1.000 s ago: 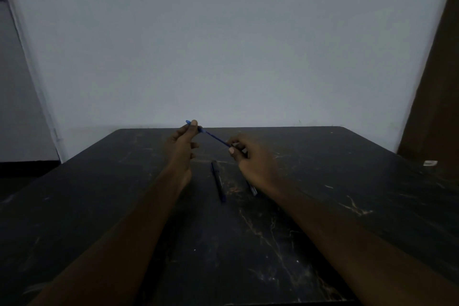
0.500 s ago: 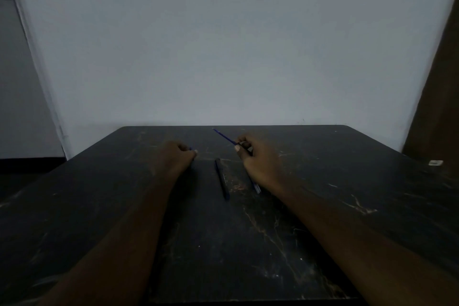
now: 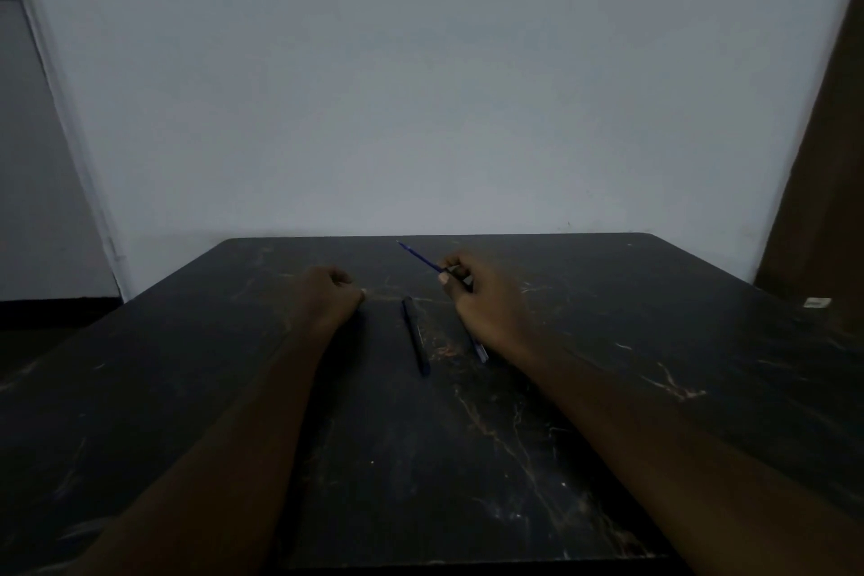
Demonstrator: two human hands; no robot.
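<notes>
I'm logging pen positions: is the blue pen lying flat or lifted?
Lifted: the right hand pinches the blue pen, tilted, its tip clear of the table.

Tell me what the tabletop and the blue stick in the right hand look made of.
The tabletop: likely polished dark stone or marble-look laminate, going by pale branching veins and faint sheen. The blue stick in the right hand: probably plastic, thin, smooth, evenly coloured; too dim to be sure.

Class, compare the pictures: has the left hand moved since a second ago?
Yes. The left hand has dropped back from the far edge of the table, letting go of the blue pen.
</notes>
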